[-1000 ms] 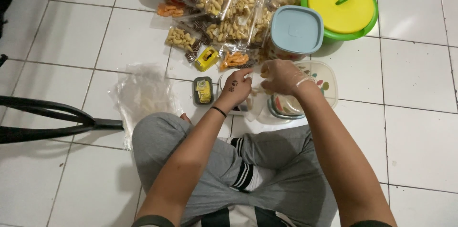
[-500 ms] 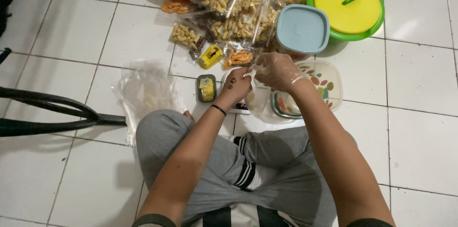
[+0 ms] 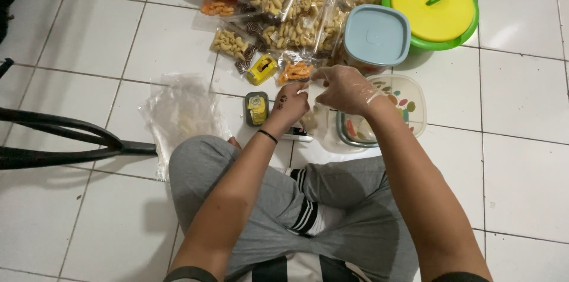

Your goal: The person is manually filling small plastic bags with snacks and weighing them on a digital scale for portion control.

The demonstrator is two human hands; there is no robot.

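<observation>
I sit cross-legged on a white tiled floor. My left hand [image 3: 290,104] and my right hand [image 3: 342,88], which wears a thin clear plastic glove, are together in front of me, both pinching the top of a small clear plastic bag [image 3: 309,117] with pale snack pieces in it. Under the hands sits a glass container [image 3: 354,132], with a clear decorated lid [image 3: 409,101] beside it. Several sealed bags of cashew-like snacks [image 3: 296,6] lie just beyond my hands.
A box with a pale blue lid [image 3: 377,36] and a green bowl with a yellow lid [image 3: 435,4] stand at the upper right. A stack of empty clear bags [image 3: 181,113] lies left. A small dark tin [image 3: 256,109], a yellow object [image 3: 261,69] and a black curved bar [image 3: 65,134] are nearby.
Both hands stay together on the small bag; the view has shifted slightly downward in the frame. Nothing else visibly moved.
</observation>
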